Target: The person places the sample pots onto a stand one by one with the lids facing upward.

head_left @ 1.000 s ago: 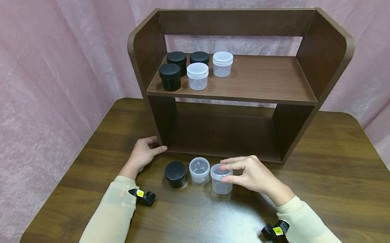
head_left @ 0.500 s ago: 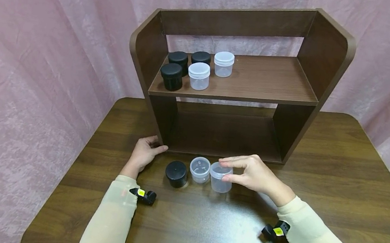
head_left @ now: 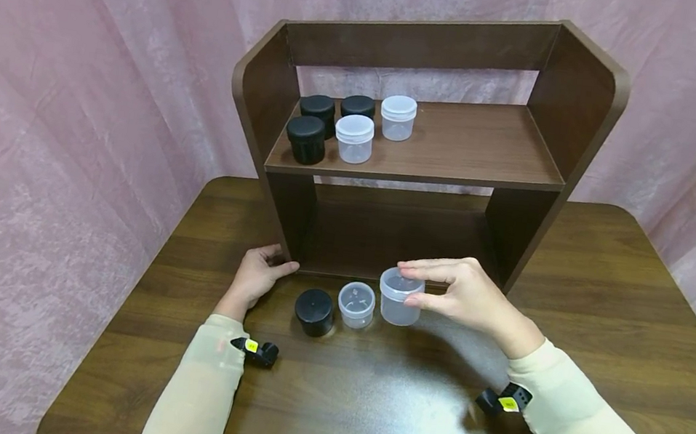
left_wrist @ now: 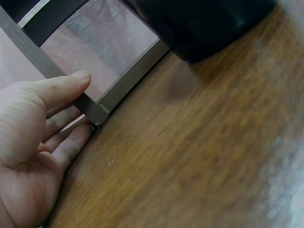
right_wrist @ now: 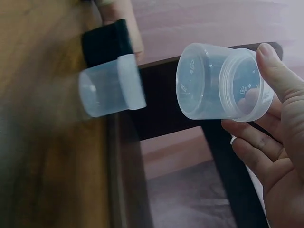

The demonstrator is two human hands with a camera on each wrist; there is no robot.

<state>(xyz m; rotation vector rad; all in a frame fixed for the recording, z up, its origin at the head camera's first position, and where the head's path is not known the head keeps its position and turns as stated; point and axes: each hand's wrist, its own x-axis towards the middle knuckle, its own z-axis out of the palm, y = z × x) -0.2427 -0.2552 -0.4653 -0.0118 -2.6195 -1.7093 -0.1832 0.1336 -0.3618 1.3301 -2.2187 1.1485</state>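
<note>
My right hand [head_left: 465, 298] pinches a clear plastic jar [head_left: 399, 304] by its lid, thumb on the near side and fingers on the far side. In the right wrist view, the same clear jar [right_wrist: 213, 85] hangs off the tabletop. Left of it on the table stand another clear jar [head_left: 356, 306] and a black jar [head_left: 313, 312], close together. My left hand [head_left: 256, 277] grips the lower front corner of the brown wooden shelf [head_left: 413, 176]. In the left wrist view, my left hand [left_wrist: 42, 128] has its thumb and fingers on opposite sides of the side panel.
On the upper board of the shelf, several black jars [head_left: 306, 140] stand at the left, beside two clear white-lidded jars [head_left: 354, 140]. The lower compartment [head_left: 398, 238] lies just behind the table jars. A pink curtain [head_left: 105, 104] hangs behind the wooden table [head_left: 185, 247].
My right hand has lifted the clear jar off the table and away from the neighbouring clear jar. My left hand stays at the shelf corner.
</note>
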